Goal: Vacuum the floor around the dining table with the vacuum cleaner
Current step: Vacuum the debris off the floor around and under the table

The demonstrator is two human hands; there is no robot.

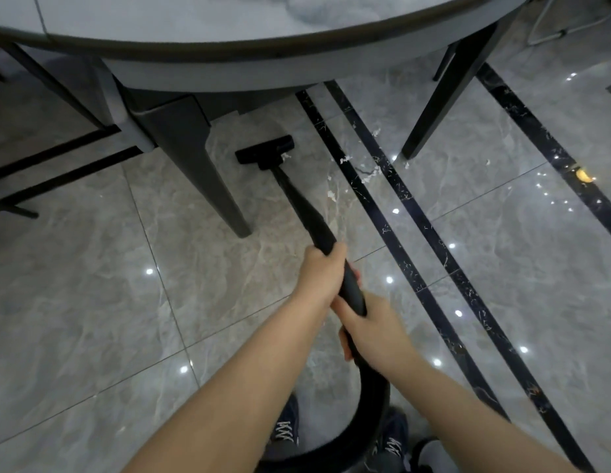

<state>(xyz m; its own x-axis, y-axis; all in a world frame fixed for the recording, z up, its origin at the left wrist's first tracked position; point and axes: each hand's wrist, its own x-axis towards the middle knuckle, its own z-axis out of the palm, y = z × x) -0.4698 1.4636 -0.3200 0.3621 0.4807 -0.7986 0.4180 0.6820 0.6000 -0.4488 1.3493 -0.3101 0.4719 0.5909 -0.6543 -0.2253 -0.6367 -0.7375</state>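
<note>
A black vacuum wand point(299, 203) runs from my hands up to its flat black floor head point(265, 150), which sits on the grey tiled floor point(92, 285) just under the edge of the round dining table point(229, 52). My left hand point(323, 271) grips the wand higher up. My right hand point(372, 332) grips it just behind, where the wand meets the black hose point(372, 404) that curves down between my shoes. White scraps point(369, 175) lie scattered on the floor to the right of the head.
A dark table leg point(208, 186) stands just left of the floor head, another point(437, 107) at the right. Chair legs point(41, 165) stand at the far left. Black inlay strips point(416, 227) cross the floor diagonally. A yellow scrap point(582, 175) lies far right. My shoes point(287, 428) are at the bottom.
</note>
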